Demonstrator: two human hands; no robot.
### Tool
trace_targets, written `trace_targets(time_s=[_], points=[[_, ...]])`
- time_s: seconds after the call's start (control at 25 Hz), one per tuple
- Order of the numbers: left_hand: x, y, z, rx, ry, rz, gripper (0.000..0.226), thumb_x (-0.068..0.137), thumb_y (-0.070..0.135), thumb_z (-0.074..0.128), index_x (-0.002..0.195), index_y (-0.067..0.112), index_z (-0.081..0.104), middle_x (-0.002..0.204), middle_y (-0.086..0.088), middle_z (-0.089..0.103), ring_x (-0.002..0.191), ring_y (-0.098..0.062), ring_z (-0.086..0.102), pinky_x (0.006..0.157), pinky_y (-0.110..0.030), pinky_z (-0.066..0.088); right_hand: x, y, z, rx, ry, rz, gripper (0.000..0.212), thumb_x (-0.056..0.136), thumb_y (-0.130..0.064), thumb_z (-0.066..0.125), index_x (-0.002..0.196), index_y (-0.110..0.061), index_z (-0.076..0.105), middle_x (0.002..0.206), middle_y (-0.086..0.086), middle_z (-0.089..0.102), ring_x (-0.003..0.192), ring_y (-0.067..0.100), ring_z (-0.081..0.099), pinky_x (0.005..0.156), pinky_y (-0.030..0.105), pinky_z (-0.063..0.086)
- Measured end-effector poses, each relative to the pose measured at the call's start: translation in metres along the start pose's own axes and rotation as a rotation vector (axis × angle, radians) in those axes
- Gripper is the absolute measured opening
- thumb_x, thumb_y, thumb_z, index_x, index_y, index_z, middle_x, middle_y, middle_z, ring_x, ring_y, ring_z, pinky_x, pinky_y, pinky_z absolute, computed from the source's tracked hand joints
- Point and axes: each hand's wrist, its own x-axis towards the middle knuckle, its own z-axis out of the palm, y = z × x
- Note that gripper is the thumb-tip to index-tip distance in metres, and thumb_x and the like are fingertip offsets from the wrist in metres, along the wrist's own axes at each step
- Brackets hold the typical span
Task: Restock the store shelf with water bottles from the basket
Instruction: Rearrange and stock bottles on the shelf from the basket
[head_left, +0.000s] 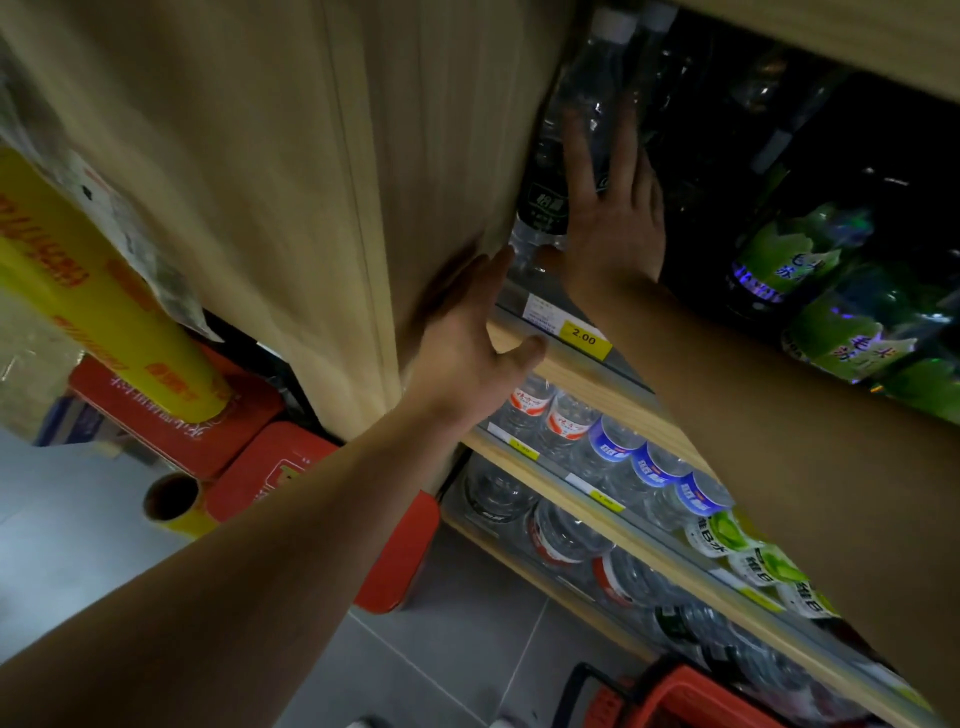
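Tall wooden shelf unit (613, 379) filling most of the view, tiers crowded: green-labelled bottles (831, 312) on the right of the upper tier, red- and blue-labelled water bottles (592, 431) lined along the middle tier, more clear bottles (571, 535) below. Red basket (691, 696) low at the near edge, contents hidden, so remaining stock impossible to tell. Up at the left end of the upper tier, right hand (613, 218) pressed flat, fingers straight and spread, against a dark-labelled water bottle (566, 171) standing against the side panel, apparently nudging it into place. Left hand (472, 338) open and empty, fingers loose, beside the shelf edge near the yellow price tag (584, 338). Judging by this, one bottle just being seated, restocking seemingly well along; further trips to the basket likely if any bottles remain there.
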Motion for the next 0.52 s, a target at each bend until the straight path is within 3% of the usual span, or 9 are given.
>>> trace_targets(time_s=[0.24, 0.52], points=[[0.002, -0.009, 0.007, -0.027, -0.037, -0.039, 0.087, 0.073, 0.048, 0.066, 0.151, 0.029, 0.033, 0.156, 0.001, 0.037, 0.143, -0.017, 0.036, 0.113, -0.043, 0.038, 0.016, 0.020, 0.020, 0.000, 0.094, 0.007, 0.127, 0.070, -0.026, 0.086, 0.153, -0.037, -0.009, 0.164, 0.012, -0.002, 0.147, 0.035, 0.022, 0.116, 0.049, 0.030], [0.003, -0.012, 0.011, -0.035, -0.031, -0.048, 0.087, 0.072, 0.053, 0.062, 0.151, 0.033, 0.032, 0.158, 0.002, 0.033, 0.145, -0.016, 0.032, 0.114, -0.044, 0.036, 0.023, 0.033, 0.026, 0.045, 0.088, -0.023, 0.127, 0.067, -0.029, 0.088, 0.155, -0.034, -0.003, 0.164, 0.012, -0.002, 0.147, 0.035, 0.022, 0.116, 0.049, 0.030]])
